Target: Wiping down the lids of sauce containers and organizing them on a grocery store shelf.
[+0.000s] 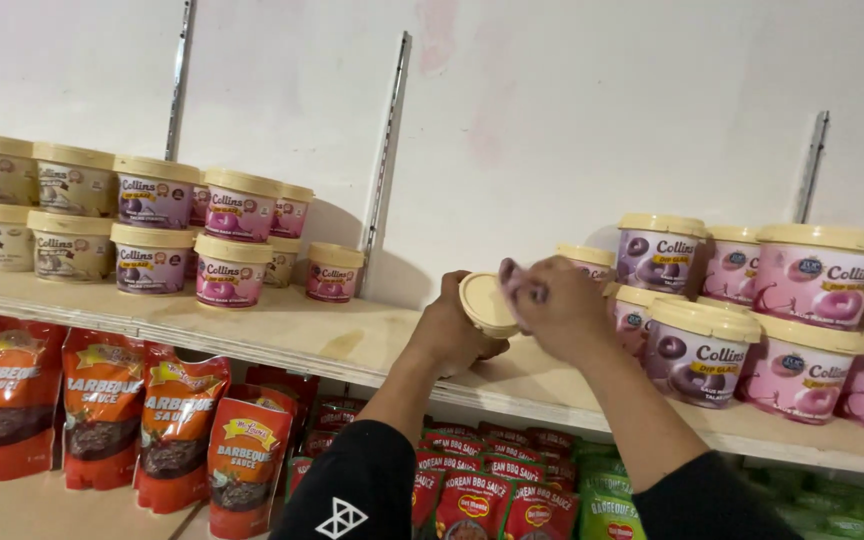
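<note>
1. The left hand point(452, 330) is wrapped around a small tub point(487, 305) with a cream lid, gripping it from the side and below; the lid faces the camera, so the tub is tilted
2. The right hand point(557, 305) is closed on a small pinkish-purple cloth point(520, 285) and presses it against the right edge of the tub's lid
3. The tub is held just above the front part of a pale wooden shelf point(352, 345), in the bare stretch between two groups of tubs
4. Both forearms come up from the bottom edge; the left black sleeve point(352, 490) bears a white geometric mark, the right one is plain and dark
5. Just right of the hands stand stacked tubs with cream lids point(702, 350), their labels purple and pink with doughnut pictures, two layers high
6. Well apart on the left, more tubs point(157, 225) stand in two layers: cream-labelled ones at the far left, then purple and pink ones, with a single small pink tub point(334, 272) nearest the bare stretch
7. Metal shelf rails point(387, 150) run up the white wall behind
8. Below the shelf stand red-orange sauce pouches point(102, 410) on the left, smaller red pouches point(472, 495) under the hands, and green pouches point(612, 515) to the right
</note>
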